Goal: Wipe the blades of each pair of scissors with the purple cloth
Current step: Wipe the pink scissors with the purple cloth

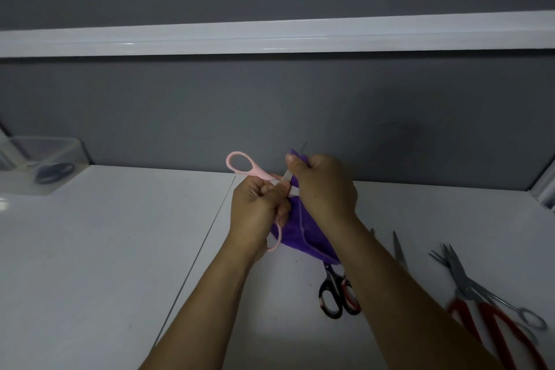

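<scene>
- Left hand (pixel 255 210) is gripping the pink-handled scissors (pixel 240 166) near the pivot, fingers clamped around the handle end, dead center of the frame and lifted off the white tabletop (pixel 105 234).
- The scissors are running on a diagonal: one pink loop is sticking up toward the upper left, the other is hanging down below the left hand, and the blades are pointing up and to the right.
- Right hand (pixel 326 186) is pinching the purple cloth (pixel 300 234) closed around the blades; a thin blade tip is poking out above the fist, and the rest of the cloth is dangling underneath.
- Black-and-red scissors (pixel 338 294) are lying on the table lower right, partly under the right forearm.
- More pairs, including red-handled scissors (pixel 492 321), are piling up at the far lower right.
- Clear plastic container (pixel 45 159) is sitting at the left edge.
</scene>
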